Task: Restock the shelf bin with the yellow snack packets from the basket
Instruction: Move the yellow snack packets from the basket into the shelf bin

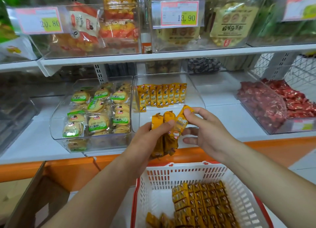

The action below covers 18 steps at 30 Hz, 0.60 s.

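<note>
Yellow packets (168,118): bundle clutched in my left grip (145,142) at the shelf bin's (196,90) front edge, fanned for picking. My right grip (206,132) pinches one for shelving. Remainder: basket (171,166), right side.

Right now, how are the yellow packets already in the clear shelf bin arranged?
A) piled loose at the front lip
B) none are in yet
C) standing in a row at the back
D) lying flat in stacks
C: the yellow packets stand upright side by side along the back of the clear bin.
</note>
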Each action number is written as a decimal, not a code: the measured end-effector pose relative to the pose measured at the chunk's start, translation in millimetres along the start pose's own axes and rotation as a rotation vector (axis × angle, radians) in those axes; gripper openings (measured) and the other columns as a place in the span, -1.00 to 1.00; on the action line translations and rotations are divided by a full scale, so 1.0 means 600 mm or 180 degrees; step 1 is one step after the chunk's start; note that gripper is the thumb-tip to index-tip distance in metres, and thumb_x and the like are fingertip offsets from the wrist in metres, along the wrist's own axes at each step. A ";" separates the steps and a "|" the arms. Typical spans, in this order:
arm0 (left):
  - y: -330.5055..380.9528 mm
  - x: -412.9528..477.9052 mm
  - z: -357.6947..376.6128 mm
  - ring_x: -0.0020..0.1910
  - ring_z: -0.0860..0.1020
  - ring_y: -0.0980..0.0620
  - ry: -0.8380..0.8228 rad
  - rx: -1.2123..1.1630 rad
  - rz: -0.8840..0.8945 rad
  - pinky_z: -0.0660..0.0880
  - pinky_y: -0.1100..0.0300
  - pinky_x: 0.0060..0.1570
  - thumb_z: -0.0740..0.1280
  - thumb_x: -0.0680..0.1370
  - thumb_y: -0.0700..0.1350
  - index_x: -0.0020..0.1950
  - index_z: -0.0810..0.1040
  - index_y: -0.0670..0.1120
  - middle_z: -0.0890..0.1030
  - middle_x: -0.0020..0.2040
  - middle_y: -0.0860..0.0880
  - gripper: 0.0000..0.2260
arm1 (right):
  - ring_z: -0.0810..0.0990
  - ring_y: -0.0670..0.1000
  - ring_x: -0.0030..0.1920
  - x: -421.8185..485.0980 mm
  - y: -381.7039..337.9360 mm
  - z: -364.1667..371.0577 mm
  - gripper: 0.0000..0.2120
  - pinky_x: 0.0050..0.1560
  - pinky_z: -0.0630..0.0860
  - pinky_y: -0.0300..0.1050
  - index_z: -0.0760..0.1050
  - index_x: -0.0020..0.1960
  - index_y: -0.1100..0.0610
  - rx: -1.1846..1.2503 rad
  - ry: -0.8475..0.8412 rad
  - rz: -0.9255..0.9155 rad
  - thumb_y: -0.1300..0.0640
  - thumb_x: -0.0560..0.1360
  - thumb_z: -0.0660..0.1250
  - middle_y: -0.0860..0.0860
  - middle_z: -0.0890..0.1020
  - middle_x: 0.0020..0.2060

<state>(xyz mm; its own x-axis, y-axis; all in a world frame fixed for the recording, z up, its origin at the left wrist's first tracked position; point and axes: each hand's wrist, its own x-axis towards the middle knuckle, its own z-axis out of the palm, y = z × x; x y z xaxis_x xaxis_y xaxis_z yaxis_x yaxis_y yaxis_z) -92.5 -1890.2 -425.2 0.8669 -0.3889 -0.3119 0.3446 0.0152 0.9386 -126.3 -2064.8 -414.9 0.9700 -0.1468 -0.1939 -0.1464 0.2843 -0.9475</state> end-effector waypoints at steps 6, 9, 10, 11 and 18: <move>0.007 0.017 -0.032 -0.27 0.72 -0.12 0.0487 0.0137 0.0016 0.58 0.15 -0.35 0.49 0.52 -0.02 0.09 0.65 -0.11 0.75 -0.12 -0.17 -0.77 | 0.70 0.07 -0.23 0.021 -0.008 -0.003 -0.85 -0.29 0.60 -0.08 0.50 0.09 0.02 0.0031 0.0280 -0.0418 0.07 0.54 0.40 0.05 0.72 -0.17; 0.022 0.026 -0.070 -0.24 0.73 -0.07 0.0774 0.0504 0.0289 0.61 0.09 -0.29 0.48 0.53 0.00 0.02 0.63 -0.02 0.75 -0.16 -0.07 -0.86 | 0.72 0.13 -0.17 0.054 -0.016 0.003 -0.76 -0.25 0.63 -0.08 0.49 0.14 0.06 -0.0347 0.0479 -0.0761 0.16 0.51 0.45 0.12 0.70 -0.09; 0.027 0.028 -0.084 -0.27 0.73 -0.04 0.0877 0.0620 0.0395 0.62 0.08 -0.31 0.48 0.53 0.01 0.00 0.62 0.00 0.75 -0.19 -0.04 -0.87 | 0.72 0.12 -0.19 0.073 -0.016 0.009 -0.76 -0.26 0.64 -0.09 0.50 0.11 0.06 -0.0564 0.0502 -0.0884 0.20 0.50 0.47 0.12 0.67 -0.07; 0.032 0.030 -0.096 -0.28 0.72 -0.05 0.0962 0.0691 0.0480 0.64 0.05 -0.29 0.48 0.53 0.02 0.00 0.61 0.01 0.74 -0.21 -0.04 -0.86 | 0.71 0.11 -0.21 0.097 -0.016 0.016 -0.77 -0.27 0.64 -0.11 0.52 0.05 0.05 -0.0850 0.0516 -0.1002 0.24 0.47 0.48 0.10 0.63 -0.07; 0.045 0.028 -0.159 -0.41 0.68 0.09 0.1168 0.0606 0.0603 0.50 0.32 -0.53 0.46 0.55 -0.01 -0.01 0.61 0.01 0.73 -0.25 0.01 -0.91 | 0.61 0.04 -0.03 0.319 0.015 0.062 -0.62 0.00 0.52 -0.10 0.61 0.17 0.12 -0.3185 0.0636 -0.1435 0.15 0.37 0.58 0.01 0.62 -0.08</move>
<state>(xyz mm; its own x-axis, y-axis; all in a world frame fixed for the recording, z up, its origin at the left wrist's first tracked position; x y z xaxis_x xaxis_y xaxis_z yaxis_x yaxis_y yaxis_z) -34.2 -1808.7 -419.3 0.9904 -0.0429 -0.1314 0.1250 -0.1284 0.9838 65.1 -2055.2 -451.0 0.9383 -0.2195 0.2673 0.0334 -0.7117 -0.7017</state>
